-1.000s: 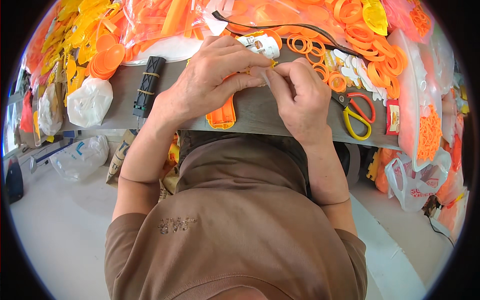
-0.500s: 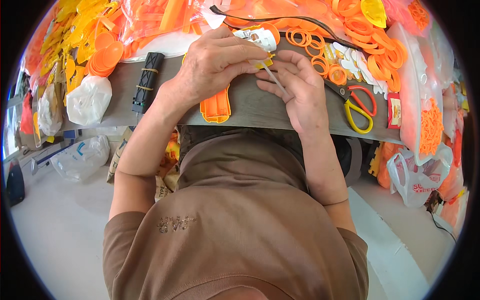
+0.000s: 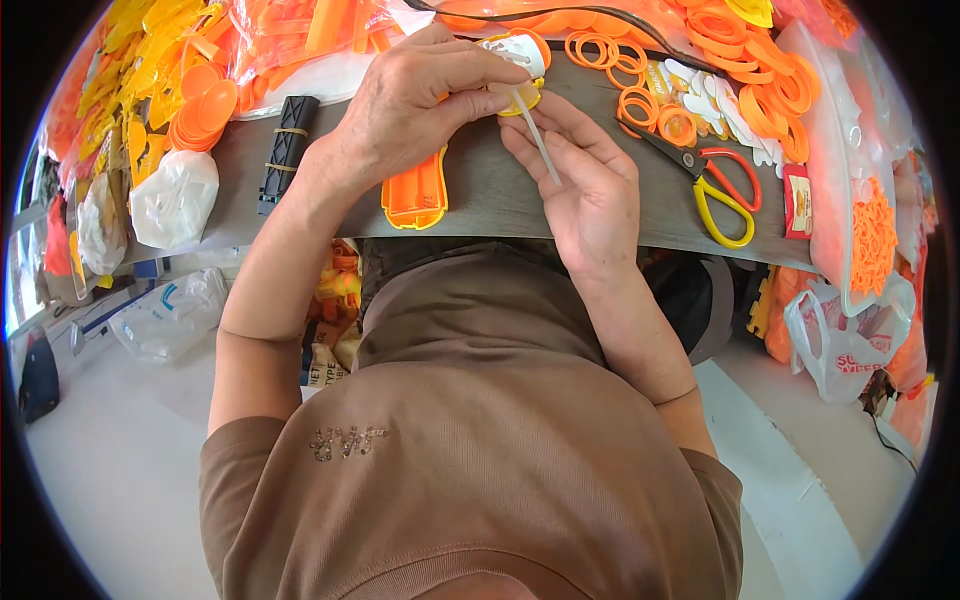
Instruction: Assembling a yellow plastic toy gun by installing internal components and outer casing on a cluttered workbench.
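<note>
My left hand (image 3: 415, 95) is closed, its thumb and forefinger pinched at the upper end of a thin white stick (image 3: 541, 148). The stick slants down in front of my right hand (image 3: 592, 185), whose fingers curl around a small yellow plastic piece (image 3: 520, 99). Just beyond the fingertips is a white cylindrical part (image 3: 522, 52) with an orange rim, partly covered by my left hand. Under my left wrist, an orange plastic half shell (image 3: 415, 195) with a yellow edge lies on the table (image 3: 490, 205), its far end hidden.
On the left lie a black bar (image 3: 287, 150) with bands around it and a white plastic bag (image 3: 177, 200). To the right are scissors (image 3: 715, 185) with red and yellow handles, orange rings (image 3: 637, 105) and white flat pieces (image 3: 710, 118). Orange spoon-shaped parts (image 3: 205, 108) pile up at far left.
Both hands have shifted slightly left. The stick stands somewhat steeper, and more of the yellow piece shows between the fingers. The whole view has shifted a little.
</note>
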Demonstrator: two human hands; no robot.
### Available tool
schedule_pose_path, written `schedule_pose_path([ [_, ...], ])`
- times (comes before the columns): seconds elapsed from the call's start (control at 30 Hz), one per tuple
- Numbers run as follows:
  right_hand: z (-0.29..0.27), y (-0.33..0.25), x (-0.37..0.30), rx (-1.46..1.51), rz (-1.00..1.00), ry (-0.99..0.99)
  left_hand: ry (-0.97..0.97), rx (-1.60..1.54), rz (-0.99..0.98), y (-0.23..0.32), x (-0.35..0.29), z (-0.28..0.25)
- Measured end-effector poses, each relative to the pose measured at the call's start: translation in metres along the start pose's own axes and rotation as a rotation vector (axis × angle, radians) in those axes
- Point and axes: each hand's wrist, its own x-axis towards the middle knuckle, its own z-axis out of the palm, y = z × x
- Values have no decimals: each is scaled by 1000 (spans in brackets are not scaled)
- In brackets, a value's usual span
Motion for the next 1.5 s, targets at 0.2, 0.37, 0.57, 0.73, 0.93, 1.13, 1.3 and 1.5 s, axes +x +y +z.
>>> schedule_pose_path([
  [0.2,6,7,-3,41,-79,-24,-80,51,80,1,3,-2],
  [0.37,2,10,-3,56,-106,-56,-106,50,59,0,0,-4],
  [0.57,0,1,1,17,-60,-45,-85,88,90,1,-4,0],
  [0.73,-1,-22,14,-443,9,9,1,155,160,19,-7,-1],
  [0.93,-6,-16,32,-965,-213,7,167,370,-16,20,-41,-7],
  [1.13,-4,-28,29,-1101,-197,-46,123,268,-198,22,-51,5],
  [1.3,-22,-96,-11,-1370,-493,74,167,182,-218,18,-49,12],
  [1.5,-153,-259,-64,-2078,-592,945,216,141,-212,15,-48,14],
])
